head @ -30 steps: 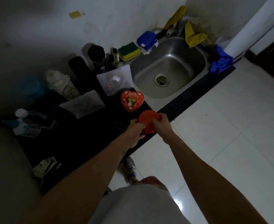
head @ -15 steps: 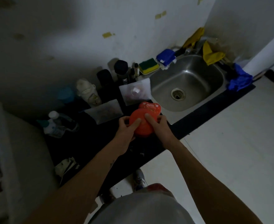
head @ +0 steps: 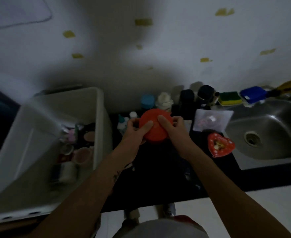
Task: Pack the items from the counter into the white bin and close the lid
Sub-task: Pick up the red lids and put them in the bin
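I hold a round red container (head: pixel 155 127) above the dark counter (head: pixel 160 177) with both hands. My left hand (head: pixel 136 133) grips its left side, thumb laid on top. My right hand (head: pixel 174 129) grips its right side, thumb also on top. The white bin (head: pixel 100 117) stands open at the left with several jars and small items inside. A red heart-shaped tin (head: pixel 220 146) lies on the counter right of my hands. A clear zip bag (head: pixel 210 121) sits behind it.
Along the wall stand a blue-capped jar (head: pixel 147 101), a white bottle (head: pixel 164 101), two black bottles (head: pixel 195 98) and small bottles (head: pixel 124 120) by the bin. Sponges (head: pixel 229 98) and a steel sink (head: pixel 268 133) lie to the right. Pale floor tiles (head: pixel 244 212) are below.
The view has swung left, bringing the white bin into sight. Both hands have carried the red container leftward, away from the heart tin and toward the bin.
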{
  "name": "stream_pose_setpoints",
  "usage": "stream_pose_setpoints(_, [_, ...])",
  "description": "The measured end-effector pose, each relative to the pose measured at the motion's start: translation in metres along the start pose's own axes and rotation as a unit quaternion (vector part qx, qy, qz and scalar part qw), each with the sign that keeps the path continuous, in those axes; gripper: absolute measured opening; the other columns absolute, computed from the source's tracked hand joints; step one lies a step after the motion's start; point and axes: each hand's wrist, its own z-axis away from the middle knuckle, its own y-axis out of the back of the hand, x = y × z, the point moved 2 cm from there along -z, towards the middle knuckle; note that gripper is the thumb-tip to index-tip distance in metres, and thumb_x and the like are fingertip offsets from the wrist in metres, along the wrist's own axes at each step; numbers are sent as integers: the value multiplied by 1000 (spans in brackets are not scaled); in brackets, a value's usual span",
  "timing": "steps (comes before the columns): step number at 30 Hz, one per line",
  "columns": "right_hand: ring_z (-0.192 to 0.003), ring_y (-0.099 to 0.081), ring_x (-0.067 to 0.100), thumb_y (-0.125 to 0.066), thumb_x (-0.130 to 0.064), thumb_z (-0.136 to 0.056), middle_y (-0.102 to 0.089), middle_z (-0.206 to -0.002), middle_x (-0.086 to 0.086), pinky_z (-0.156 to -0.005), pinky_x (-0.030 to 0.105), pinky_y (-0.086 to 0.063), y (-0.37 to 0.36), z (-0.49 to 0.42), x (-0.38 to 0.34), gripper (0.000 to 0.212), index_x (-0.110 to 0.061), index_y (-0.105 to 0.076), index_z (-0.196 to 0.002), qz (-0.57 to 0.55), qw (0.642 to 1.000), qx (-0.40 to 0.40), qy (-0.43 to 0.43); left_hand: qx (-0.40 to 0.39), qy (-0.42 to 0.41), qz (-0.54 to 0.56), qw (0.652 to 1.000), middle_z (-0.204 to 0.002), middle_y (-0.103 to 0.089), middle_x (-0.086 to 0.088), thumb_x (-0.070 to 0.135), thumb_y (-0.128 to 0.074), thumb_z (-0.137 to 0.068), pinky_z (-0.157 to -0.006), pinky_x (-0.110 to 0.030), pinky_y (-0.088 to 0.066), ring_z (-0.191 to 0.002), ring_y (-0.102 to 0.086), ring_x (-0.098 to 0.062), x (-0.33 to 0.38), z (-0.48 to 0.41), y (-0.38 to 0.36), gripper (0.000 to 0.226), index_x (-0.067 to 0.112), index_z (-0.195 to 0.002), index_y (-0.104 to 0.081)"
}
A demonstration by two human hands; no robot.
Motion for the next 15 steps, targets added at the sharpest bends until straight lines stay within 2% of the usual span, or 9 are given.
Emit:
stream_pose_setpoints(3, [-97,-67,20,-72,-52,-78,-61,-113,7,-84,38,-58,-41,0,-12,58,-16,-44,-115,-6,999,-32,5,24,-25,23,999,-116,-63,-1,27,-71,-86,-74,-32,-52,-95,-65,-14,15,6,35,46,17,-122,-45])
stream_pose_setpoints(5, [-94,-67,19,-71,-48,-81,-62,-111,8,-76,31,-58,-73,4,-21,56,-13,-44,-115,1,999,-47,18,40,-47,34,998,-115,-64,-4,26,-72,-85,-75,-34,-55,-95,-67,-18,27,11,64,42,18,-118,-46])
stream_pose_setpoints(7, [-90,-67,16,-69,-46,-84,-61,-108,7,-68,26,-57,-98,7,-30,54,-11,-43,-116,14,998,-57,34,62,-60,41,995,-112,-66,-4,26,-72,-85,-69,-32,-56,-90,-68,-18,37,16,88,37,22,-113,-49])
stream_pose_setpoints(8, [-88,-66,15,-68,-45,-85,-60,-107,6,-65,25,-56,-115,10,-34,54,-11,-42,-116,24,997,-66,41,69,-65,52,994,-114,-66,-6,26,-73,-84,-71,-35,-57,-92,-69,-20,40,17,104,40,21,-116,-50])
stream_pose_setpoints(10, [-85,-66,14,-66,-44,-86,-58,-108,6,-59,26,-56,-136,14,-40,51,-12,-41,-116,40,994,-85,54,79,-65,72,992,-121,-64,-11,27,-76,-81,-87,-47,-57,-101,-67,-26,46,19,127,46,20,-119,-51])
stream_pose_setpoints(12, [-90,-65,14,-67,-44,-86,-56,-114,7,-62,26,-58,-163,18,-43,50,-14,-40,-117,57,990,-111,69,94,-69,108,987,-123,-63,-13,24,-78,-78,-90,-51,-54,-103,-66,-29,50,21,154,44,23,-114,-53])
stream_pose_setpoints(15, [-98,-61,9,-68,-41,-85,-54,-118,2,-67,17,-55,-192,24,-49,52,-17,-40,-122,71,983,-143,90,101,-79,126,984,-123,-61,-10,18,-76,-80,-87,-55,-53,-103,-65,-31,58,24,185,40,24,-112,-53])
